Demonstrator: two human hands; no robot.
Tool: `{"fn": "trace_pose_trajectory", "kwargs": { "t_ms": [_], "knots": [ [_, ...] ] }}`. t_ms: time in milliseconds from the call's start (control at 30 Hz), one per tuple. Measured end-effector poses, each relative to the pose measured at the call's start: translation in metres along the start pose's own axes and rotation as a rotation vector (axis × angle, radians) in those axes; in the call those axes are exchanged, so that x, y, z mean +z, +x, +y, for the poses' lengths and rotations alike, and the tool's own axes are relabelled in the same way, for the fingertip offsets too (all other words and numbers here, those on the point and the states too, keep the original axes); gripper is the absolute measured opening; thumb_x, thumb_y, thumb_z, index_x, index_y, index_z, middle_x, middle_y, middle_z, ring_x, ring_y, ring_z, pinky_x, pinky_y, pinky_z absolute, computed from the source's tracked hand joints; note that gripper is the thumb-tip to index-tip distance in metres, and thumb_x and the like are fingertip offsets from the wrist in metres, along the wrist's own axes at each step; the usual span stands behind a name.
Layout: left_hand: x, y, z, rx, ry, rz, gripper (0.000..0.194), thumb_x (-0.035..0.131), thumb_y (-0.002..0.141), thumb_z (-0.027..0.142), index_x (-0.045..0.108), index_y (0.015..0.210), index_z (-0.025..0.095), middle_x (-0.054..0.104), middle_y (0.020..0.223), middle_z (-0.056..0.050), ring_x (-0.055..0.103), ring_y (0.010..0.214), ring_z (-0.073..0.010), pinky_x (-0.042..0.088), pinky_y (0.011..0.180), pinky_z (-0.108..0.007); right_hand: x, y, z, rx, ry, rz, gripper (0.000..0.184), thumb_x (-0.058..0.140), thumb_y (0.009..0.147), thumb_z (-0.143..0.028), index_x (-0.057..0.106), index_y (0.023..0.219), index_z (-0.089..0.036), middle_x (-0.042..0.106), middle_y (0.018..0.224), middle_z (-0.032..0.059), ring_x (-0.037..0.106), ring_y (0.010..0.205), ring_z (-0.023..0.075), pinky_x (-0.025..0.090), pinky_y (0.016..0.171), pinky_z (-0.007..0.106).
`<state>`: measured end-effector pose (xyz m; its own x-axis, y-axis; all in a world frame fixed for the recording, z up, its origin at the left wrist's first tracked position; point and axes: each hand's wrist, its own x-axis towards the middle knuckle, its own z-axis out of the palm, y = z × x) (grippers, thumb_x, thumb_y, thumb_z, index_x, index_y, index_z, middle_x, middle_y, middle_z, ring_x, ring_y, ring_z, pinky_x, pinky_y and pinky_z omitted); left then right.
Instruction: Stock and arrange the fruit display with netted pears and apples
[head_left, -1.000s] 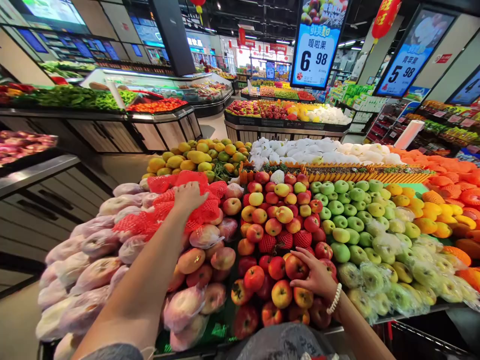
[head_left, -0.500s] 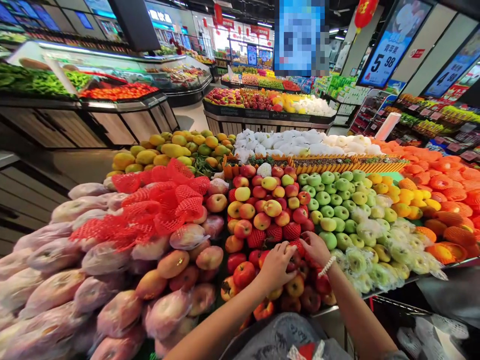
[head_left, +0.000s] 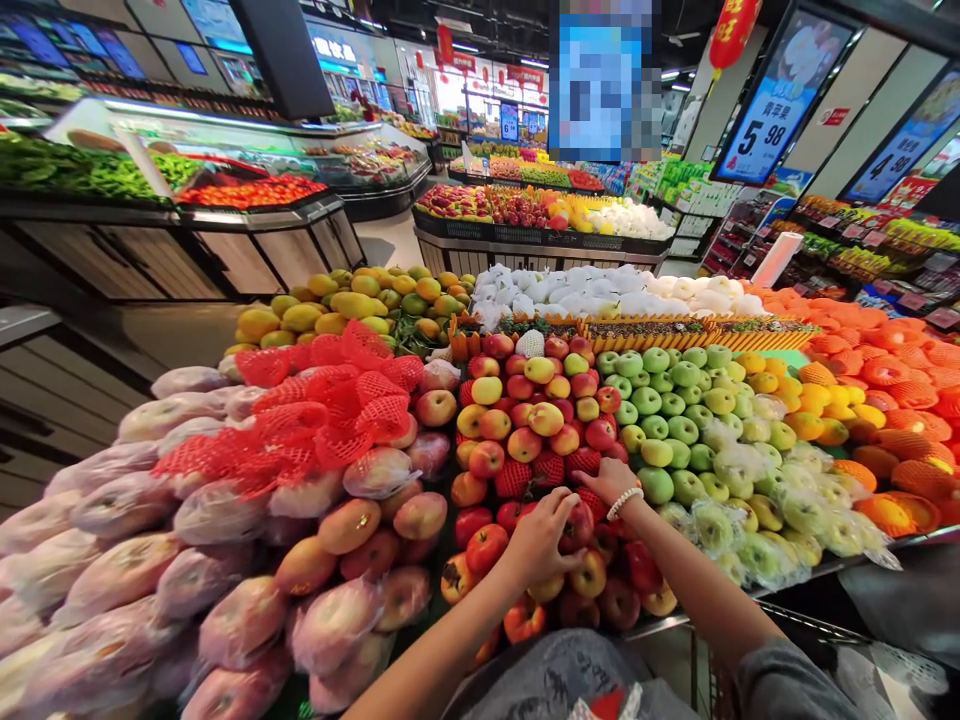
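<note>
My left hand point(head_left: 541, 540) is curved around a red apple point(head_left: 576, 527) low in the middle pile, thumb and fingers on either side of it. Close by on the right, my right hand point(head_left: 609, 484), with a white bead bracelet point(head_left: 625, 503) at the wrist, has its fingers drawn together over the same pile. What its fingertips hold, if anything, is hidden. Just beyond the hands lie red apples in red foam nets point(head_left: 514, 474). Loose red apples point(head_left: 487, 549) surround the left hand.
Large film-wrapped fruit point(head_left: 112, 580) fills the left, topped by loose red foam nets point(head_left: 322, 410). Green apples point(head_left: 656, 485) and orange fruit point(head_left: 911, 455) lie to the right. An orange slatted divider point(head_left: 652, 327) runs behind, with white-wrapped fruit point(head_left: 570, 288) beyond it.
My right hand has shifted left, closer to my left hand, and its fingers have drawn together. My left hand stays at the apple, which shows more between its fingers.
</note>
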<state>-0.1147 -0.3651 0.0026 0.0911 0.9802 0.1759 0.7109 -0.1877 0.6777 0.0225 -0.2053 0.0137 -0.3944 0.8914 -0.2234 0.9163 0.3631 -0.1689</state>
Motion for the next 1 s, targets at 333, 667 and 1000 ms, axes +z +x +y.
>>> {"fn": "trace_pose_trajectory", "kwargs": {
  "t_ms": [333,667,1000],
  "knots": [
    [-0.001,0.003,0.005,-0.04,0.044,-0.051,0.073,0.081,0.074,0.026,0.05,0.139,0.024,0.056,0.144,-0.013,0.061,0.129,-0.0334,0.056,0.107,-0.048,-0.035,0.037,0.002,0.011,0.053,0.335,0.062,0.08,0.086,-0.054,0.058,0.127,-0.013,0.065,0.131,0.0222,0.063,0.121,0.0358,0.049,0.095,0.04],
    [0.002,0.002,0.004,-0.054,0.023,-0.035,0.074,0.082,0.072,0.025,0.05,0.139,0.026,0.056,0.144,-0.012,0.064,0.124,-0.0314,0.058,0.103,-0.047,-0.074,-0.002,0.033,-0.224,0.187,0.18,0.05,0.087,0.07,-0.037,0.068,0.114,-0.021,0.072,0.11,0.0071,0.068,0.095,0.0245,0.049,0.084,0.033],
    [-0.016,0.012,-0.003,-0.017,-0.013,-0.142,0.072,0.084,0.07,0.029,0.052,0.135,0.029,0.06,0.136,-0.007,0.068,0.113,-0.0281,0.06,0.094,-0.04,-0.023,-0.128,0.035,-0.32,0.184,-0.11,0.077,0.079,0.065,-0.008,0.063,0.139,-0.024,0.067,0.141,0.0127,0.058,0.136,0.0344,0.045,0.117,0.047]
  ]
}}
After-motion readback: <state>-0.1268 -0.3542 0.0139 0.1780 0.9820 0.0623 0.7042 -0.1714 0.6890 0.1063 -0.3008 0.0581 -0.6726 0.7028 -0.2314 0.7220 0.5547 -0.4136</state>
